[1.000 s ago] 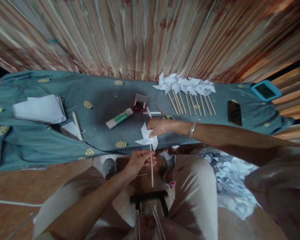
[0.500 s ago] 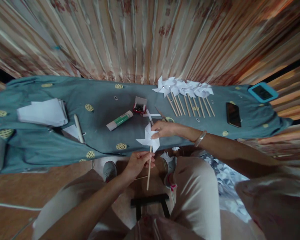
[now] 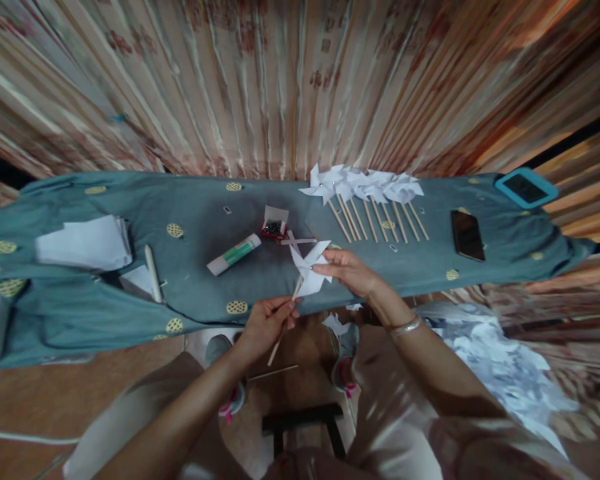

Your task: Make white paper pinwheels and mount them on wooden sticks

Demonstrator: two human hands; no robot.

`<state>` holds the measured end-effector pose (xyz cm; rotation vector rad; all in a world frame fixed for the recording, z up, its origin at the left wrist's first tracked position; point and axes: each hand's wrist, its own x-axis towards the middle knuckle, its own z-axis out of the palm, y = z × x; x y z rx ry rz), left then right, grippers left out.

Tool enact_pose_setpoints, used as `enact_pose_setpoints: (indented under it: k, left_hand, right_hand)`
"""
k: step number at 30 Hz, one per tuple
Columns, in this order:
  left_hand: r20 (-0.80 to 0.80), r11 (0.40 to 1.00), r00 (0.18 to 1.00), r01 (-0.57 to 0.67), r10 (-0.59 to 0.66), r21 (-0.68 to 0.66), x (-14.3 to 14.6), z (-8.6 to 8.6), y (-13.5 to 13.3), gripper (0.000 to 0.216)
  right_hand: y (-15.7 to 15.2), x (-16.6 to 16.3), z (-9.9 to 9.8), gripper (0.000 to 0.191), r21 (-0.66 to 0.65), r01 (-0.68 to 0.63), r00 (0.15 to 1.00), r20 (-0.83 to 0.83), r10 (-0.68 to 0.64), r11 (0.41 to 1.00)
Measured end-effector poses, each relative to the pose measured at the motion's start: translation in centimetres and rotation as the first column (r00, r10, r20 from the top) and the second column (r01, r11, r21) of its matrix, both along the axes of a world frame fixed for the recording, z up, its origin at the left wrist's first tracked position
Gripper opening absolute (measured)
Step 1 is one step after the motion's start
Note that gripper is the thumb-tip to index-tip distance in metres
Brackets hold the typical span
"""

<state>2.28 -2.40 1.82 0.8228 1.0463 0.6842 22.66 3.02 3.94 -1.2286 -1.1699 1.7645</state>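
Between my hands is a white paper pinwheel (image 3: 307, 280) on a thin wooden stick (image 3: 274, 351), tilted with its lower end toward me. My left hand (image 3: 269, 323) is closed around the stick below the paper blades. With thumb and fingers, my right hand (image 3: 347, 270) pinches the pinwheel near its centre, where a small pin head shows. Just beyond lie paper strips (image 3: 300, 241) and a small open red box (image 3: 274, 229) of dark pins. A green and white glue stick (image 3: 234, 255) rests to the left of them.
Finished pinwheels (image 3: 365, 185) lie in a row at the back of the cloth-covered table (image 3: 195, 200). A phone (image 3: 468, 235) and a blue-framed device (image 3: 526, 188) are on the right. Stacked paper (image 3: 85, 243) and a white pen-like tool (image 3: 153, 273) lie left. Paper pieces (image 3: 500, 360) are heaped at lower right.
The pinwheel has tilted, its blades swinging right and its stick's lower end left. My right hand has shifted right with it, and my left hand slightly left. The view has moved a little.
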Motion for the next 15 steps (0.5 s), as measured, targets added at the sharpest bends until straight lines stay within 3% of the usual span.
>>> enact_pose_setpoints:
  k: [5,9,15]
  left_hand:
    - [-0.077,0.994,0.994,-0.066,0.073,0.089,0.4,-0.2,0.3,0.043]
    - [-0.109,0.982,0.990,-0.075,0.095,0.176,0.8,-0.1,-0.1,0.037]
    - [-0.169,0.966,0.984,-0.005,0.050,0.258,1.2,1.5,-0.4,0.031]
  right_hand:
    - [-1.7,0.2,-1.1,0.034,0.041,0.182,0.975,-0.135,-0.176,0.982]
    - [-3.3,-0.4,-0.9,0.025,0.198,0.222,0.975,-0.071,-0.211,0.955]
    - [-5.2,-0.7,0.9,0.009,0.612,0.195,0.866,0.258,-0.428,0.766]
